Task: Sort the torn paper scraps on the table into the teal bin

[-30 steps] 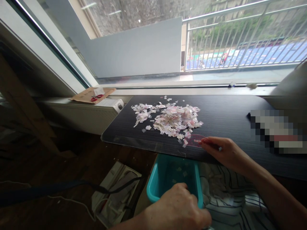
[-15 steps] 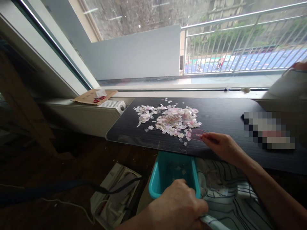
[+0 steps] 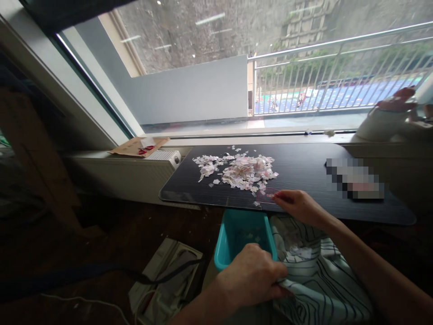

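Observation:
A heap of small white and pink paper scraps (image 3: pixel 240 170) lies on a black tabletop (image 3: pixel 304 169). My right hand (image 3: pixel 297 205) rests at the table's near edge, fingers closed on a thin clear reddish card (image 3: pixel 266 195) that touches the scraps at the heap's near side. Just under that edge sits a teal plastic bin (image 3: pixel 238 234) with a few scraps inside. My left hand (image 3: pixel 252 275) is closed on the bin's near rim, pinching the edge of a white cloth with dark stripes (image 3: pixel 318 271) that covers my lap.
A white radiator (image 3: pixel 135 174) stands left of the table, with brown cardboard and red scissors (image 3: pixel 142 146) on top. A power strip and cables (image 3: pixel 162 275) lie on the dark floor. A blurred object (image 3: pixel 353 178) sits on the table's right. Window and railing lie beyond.
The view has pulled back and tilted up. My right hand with the card has drawn toward the table's near edge. My left hand now pinches the striped cloth at the bin's rim.

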